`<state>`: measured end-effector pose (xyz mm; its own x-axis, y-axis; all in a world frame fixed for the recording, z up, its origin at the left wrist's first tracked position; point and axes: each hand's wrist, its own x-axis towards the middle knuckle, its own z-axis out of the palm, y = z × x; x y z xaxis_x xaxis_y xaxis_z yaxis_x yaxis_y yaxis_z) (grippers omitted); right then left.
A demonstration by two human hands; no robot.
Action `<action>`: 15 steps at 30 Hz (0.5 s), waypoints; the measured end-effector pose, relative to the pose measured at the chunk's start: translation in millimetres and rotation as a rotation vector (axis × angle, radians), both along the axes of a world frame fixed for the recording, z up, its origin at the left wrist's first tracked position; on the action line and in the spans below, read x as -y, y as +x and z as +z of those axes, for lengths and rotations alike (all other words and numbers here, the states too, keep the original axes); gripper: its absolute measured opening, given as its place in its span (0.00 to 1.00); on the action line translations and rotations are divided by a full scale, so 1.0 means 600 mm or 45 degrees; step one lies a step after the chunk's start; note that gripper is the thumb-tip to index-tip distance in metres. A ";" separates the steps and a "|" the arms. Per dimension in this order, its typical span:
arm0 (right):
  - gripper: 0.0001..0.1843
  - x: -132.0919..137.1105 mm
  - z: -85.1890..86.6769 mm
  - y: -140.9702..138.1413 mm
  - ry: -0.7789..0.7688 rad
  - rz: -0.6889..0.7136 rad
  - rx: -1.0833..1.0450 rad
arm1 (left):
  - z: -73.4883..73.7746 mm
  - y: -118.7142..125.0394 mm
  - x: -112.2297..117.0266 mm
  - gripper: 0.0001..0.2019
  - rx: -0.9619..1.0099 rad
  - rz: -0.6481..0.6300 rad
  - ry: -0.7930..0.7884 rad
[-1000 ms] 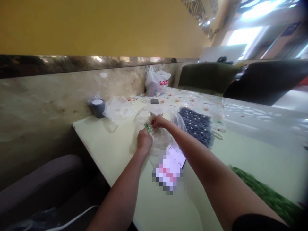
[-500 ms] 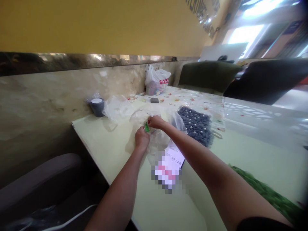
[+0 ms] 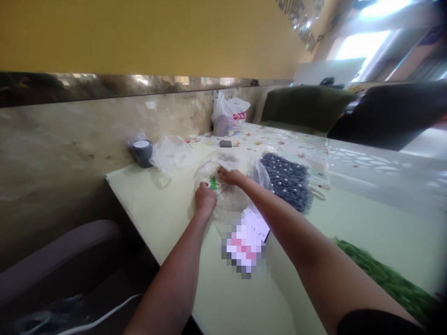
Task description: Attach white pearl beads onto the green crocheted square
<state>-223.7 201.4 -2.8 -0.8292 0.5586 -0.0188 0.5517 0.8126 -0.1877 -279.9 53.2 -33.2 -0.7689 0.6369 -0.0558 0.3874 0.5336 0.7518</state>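
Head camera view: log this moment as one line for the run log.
left hand: on clear plastic film | right hand: beside green item | nearby: dark studded mat

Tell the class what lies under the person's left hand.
The left hand rests on clear plastic beside a small green object; what is directly beneath the palm is covered.

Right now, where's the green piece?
In the head view, the small green piece sits between the left hand and the right hand, on the clear plastic, with the dark studded mat off to its right.
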 end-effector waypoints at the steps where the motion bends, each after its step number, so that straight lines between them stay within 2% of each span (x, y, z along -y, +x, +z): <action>1: 0.17 0.003 -0.003 0.001 -0.008 0.017 -0.011 | 0.001 0.000 0.000 0.18 0.009 -0.002 -0.001; 5: 0.17 0.005 -0.006 0.009 -0.070 0.061 0.017 | 0.003 0.001 0.000 0.19 0.029 -0.009 0.002; 15: 0.13 -0.026 0.005 0.036 -0.198 0.117 0.109 | 0.004 0.002 0.004 0.19 0.054 -0.014 0.039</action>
